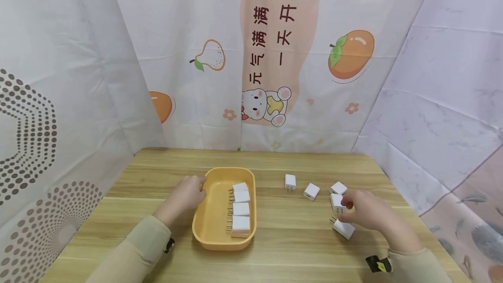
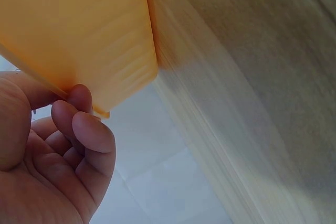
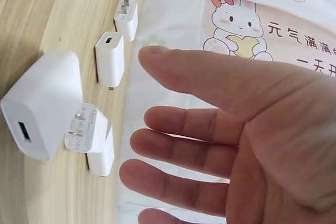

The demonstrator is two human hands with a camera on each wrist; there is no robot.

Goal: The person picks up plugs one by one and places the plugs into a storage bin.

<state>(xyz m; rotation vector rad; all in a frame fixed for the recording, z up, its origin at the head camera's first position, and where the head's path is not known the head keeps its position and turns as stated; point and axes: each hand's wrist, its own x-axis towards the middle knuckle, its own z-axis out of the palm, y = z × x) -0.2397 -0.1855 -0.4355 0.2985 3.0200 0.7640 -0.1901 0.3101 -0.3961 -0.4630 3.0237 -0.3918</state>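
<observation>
White charger [image 1: 335, 200], one: lay on the bench [image 1: 291, 235], just left of the right hand [image 1: 369, 214], prongs pointing nearward; that hand's fingers [image 3: 173, 150] stood apart (left hand [image 1: 186, 198] pinched yellow tray [image 1: 214, 219]).

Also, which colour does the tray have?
Yellow-orange; the head view shows the tray best.

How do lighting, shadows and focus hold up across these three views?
Head: bright, fairly even light, soft shadow near the tray; left wrist: dimmer, the table grain soft and blurred, with a dark shadow across it; right wrist: bright, outlines clear, but small print on a charger too fine to read.
</observation>
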